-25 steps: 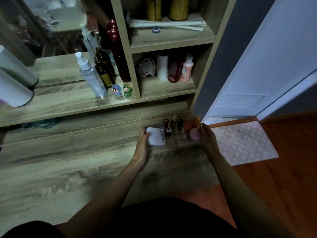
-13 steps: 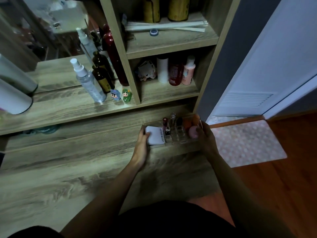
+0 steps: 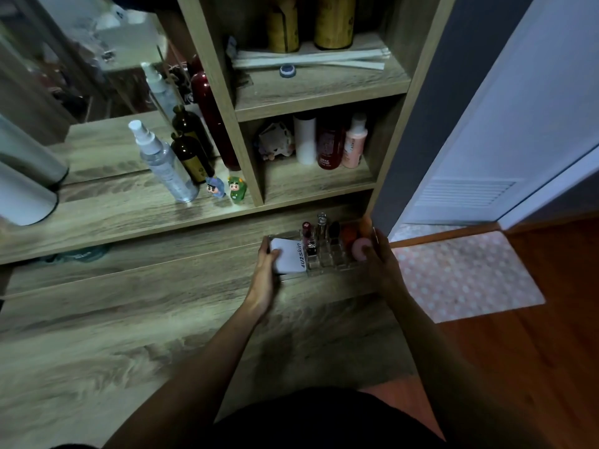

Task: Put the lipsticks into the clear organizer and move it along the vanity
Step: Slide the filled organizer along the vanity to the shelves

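Observation:
The clear organizer (image 3: 327,259) rests on the wooden vanity top (image 3: 162,319) at its right end, close to the shelf unit. Lipsticks (image 3: 307,231) stand upright in its slots, beside a white compact (image 3: 290,256) on the left and a pink sponge (image 3: 360,247) on the right. My left hand (image 3: 266,273) grips the organizer's left end, thumb on the compact. At the other end, my right hand (image 3: 381,259) holds the right side.
A spray bottle (image 3: 162,160), dark bottles and two small figurines (image 3: 227,187) stand on the raised ledge behind. Shelf cubbies hold more bottles (image 3: 330,144). A mirror is at the back left. The vanity's right edge drops to a mat (image 3: 463,277) and wooden floor.
The organizer, held at both ends, has slid slightly away from me toward the shelf unit. My view has shifted a little.

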